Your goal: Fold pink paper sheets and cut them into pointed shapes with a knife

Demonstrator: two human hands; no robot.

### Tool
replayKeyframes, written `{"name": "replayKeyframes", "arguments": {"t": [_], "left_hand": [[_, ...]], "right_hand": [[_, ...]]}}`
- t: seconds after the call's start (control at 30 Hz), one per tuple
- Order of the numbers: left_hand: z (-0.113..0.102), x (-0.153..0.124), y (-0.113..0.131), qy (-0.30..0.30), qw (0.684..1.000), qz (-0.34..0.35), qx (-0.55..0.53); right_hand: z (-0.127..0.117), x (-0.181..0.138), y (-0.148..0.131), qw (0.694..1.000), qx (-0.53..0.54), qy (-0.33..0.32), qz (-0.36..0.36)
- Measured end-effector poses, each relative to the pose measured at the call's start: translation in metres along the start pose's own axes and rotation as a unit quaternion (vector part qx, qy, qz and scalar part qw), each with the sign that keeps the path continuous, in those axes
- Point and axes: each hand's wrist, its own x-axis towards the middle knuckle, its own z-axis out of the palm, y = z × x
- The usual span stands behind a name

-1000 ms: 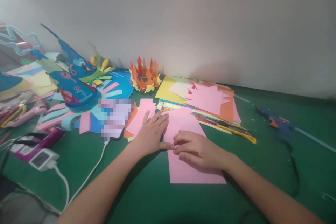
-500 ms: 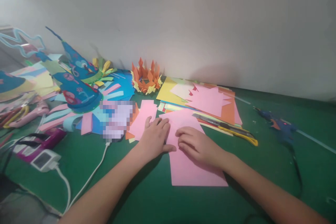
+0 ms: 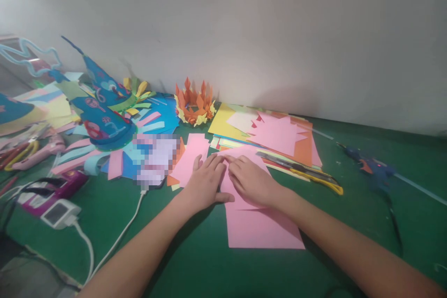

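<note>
A pink paper sheet [image 3: 263, 230] lies on the green tabletop in front of me. An edge or crease crosses it below my right hand; whether this is a fold or a second sheet I cannot tell. My left hand [image 3: 206, 181] rests on the sheet's left side, fingers forward and thumb spread. My right hand [image 3: 253, 179] lies on the paper with bent fingers, its fingertips near the upper left edge, close to the left fingertips. Left of my left hand is a smaller pink paper piece [image 3: 190, 149]. A yellow box cutter [image 3: 303, 171] lies beyond my right hand.
An orange paper crown [image 3: 194, 104] stands near the wall, with a stack of coloured paper [image 3: 223, 121] beside it. Decorated blue cone hats [image 3: 101, 121], scissors [image 3: 26, 151] and a purple power strip [image 3: 64, 188] with cables are at left. A blue glue gun [image 3: 375, 170] lies at right.
My right hand has slid forward and left over the pink paper, up to the left fingertips. An edge or crease now shows across the sheet. My left hand has hardly moved.
</note>
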Motion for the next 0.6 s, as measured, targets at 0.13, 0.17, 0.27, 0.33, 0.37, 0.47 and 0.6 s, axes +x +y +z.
{"name": "replayKeyframes", "arguments": {"t": [0.13, 0.17, 0.27, 0.33, 0.37, 0.47, 0.6], "left_hand": [[0.0007, -0.0001, -0.0014, -0.006, 1.0, 0.0, -0.003], [0.001, 0.0, -0.0019, -0.005, 1.0, 0.001, -0.002], [0.0015, 0.0008, -0.0037, -0.005, 1.0, 0.003, -0.001], [0.0015, 0.0015, -0.0048, -0.014, 1.0, 0.002, -0.001], [0.0014, 0.0019, -0.0052, -0.018, 1.0, 0.001, 0.0], [0.0014, 0.0027, -0.0061, -0.018, 1.0, 0.001, 0.006], [0.0023, 0.0028, -0.0071, -0.011, 1.0, 0.006, 0.011]], "right_hand": [[0.0018, 0.0006, -0.0012, 0.999, -0.035, -0.002, -0.003], [0.0018, 0.0006, -0.0019, 0.999, -0.045, -0.005, -0.004], [0.0019, 0.0002, -0.0033, 0.997, -0.072, -0.01, -0.008], [0.003, -0.0003, -0.0032, 0.997, -0.081, -0.003, -0.014], [0.004, -0.0007, -0.0029, 0.996, -0.085, 0.001, -0.02], [0.0073, -0.0026, -0.001, 0.993, -0.107, 0.0, -0.043], [0.0075, -0.0094, 0.0013, 0.992, -0.116, 0.007, -0.051]]}}
